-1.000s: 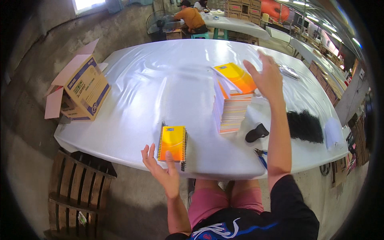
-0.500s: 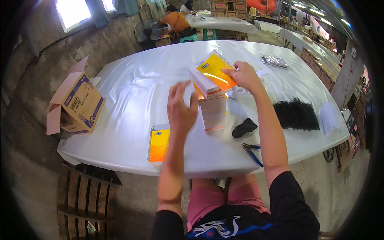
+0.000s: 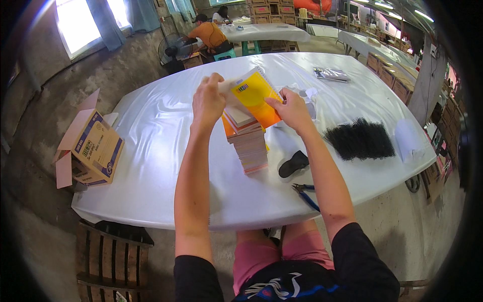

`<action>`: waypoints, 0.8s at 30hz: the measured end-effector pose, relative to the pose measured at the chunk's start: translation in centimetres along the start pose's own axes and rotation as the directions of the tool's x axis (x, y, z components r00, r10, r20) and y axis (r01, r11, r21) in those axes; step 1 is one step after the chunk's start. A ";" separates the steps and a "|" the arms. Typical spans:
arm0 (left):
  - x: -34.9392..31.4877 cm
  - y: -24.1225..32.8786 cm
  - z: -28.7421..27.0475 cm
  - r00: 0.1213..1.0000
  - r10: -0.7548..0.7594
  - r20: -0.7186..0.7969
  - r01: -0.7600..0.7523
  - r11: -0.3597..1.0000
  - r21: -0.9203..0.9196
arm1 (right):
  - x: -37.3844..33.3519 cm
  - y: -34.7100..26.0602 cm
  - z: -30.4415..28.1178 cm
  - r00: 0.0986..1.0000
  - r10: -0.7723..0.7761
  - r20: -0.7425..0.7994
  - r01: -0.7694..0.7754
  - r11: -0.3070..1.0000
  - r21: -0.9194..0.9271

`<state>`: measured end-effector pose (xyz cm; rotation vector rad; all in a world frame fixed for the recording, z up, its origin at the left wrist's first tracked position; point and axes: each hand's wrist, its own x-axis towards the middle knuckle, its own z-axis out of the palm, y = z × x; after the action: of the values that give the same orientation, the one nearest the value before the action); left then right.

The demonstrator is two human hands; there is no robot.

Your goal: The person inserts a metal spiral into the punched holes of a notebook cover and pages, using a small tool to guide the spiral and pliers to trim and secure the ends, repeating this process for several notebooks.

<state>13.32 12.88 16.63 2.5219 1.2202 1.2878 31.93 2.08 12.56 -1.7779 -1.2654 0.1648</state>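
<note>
My right hand grips the lower right side of a yellow and orange notebook, thumb on the cover. The notebook is tilted above the stack, with a row of binding holes along its upper right edge. My left hand is closed at its left side, where pale pages show blurred by the fingers. Beneath stands a tall, uneven stack of notebooks, page edges facing me. To its right lie a black, rounded object and blue-handled pliers.
Black binding coils lie in a pile at the right, near a white roll. A plastic-wrapped packet sits at the far right. An open cardboard box stands on the table's left. Beyond the table, a person in orange sits near a fan.
My left hand has moved up and left and closed at the notebook's left side. The view has shifted, and the spiral notebook at the front left no longer shows behind my left forearm.
</note>
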 end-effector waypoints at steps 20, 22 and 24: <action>-18.7 3.4 -3.0 0.960 -0.219 0.177 0.276 0.611 -0.742 | -15.4 4.4 -1.9 0.935 -0.084 0.345 -0.206 0.665 0.718; -19.8 4.4 -3.8 0.906 -0.244 0.345 0.401 0.239 -0.884 | -17.7 5.2 -1.3 0.944 0.018 0.330 -0.317 0.332 0.889; -17.9 4.5 -4.3 0.926 -0.314 0.211 0.326 0.377 -0.867 | -19.3 6.4 -1.3 0.946 0.113 0.305 -0.323 0.206 0.924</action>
<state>7.01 -3.40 9.29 1.4039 0.6362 1.2944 28.04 -14.55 1.40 -0.7498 -0.6413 1.0806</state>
